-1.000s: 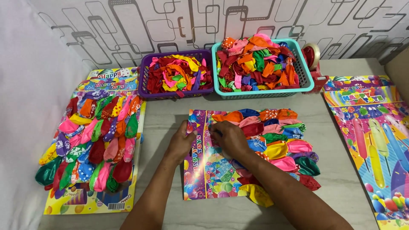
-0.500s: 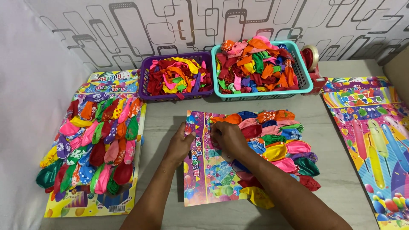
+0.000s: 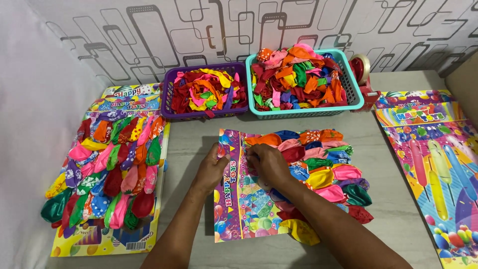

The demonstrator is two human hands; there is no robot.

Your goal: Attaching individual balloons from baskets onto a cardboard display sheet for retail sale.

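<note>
Pinching the left edge of the printed card (image 3: 244, 199) mid-counter, my left hand (image 3: 211, 169) grips it, while my right hand (image 3: 266, 164) presses closed fingers on its balloons (image 3: 323, 174). Bare counter (image 3: 189, 149) lies between this card and the filled card (image 3: 107, 169) at left; two baskets (image 3: 298, 107) close the far side.

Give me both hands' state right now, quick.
Left hand: fingers curled, resting on the printed card; grip cannot be told.
Right hand: closed, fingertips pinched at the balloons on the card.

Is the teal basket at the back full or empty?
Full. The teal basket is heaped with loose, uninflated balloons in many colours, and the pile rises above its rim.
</note>
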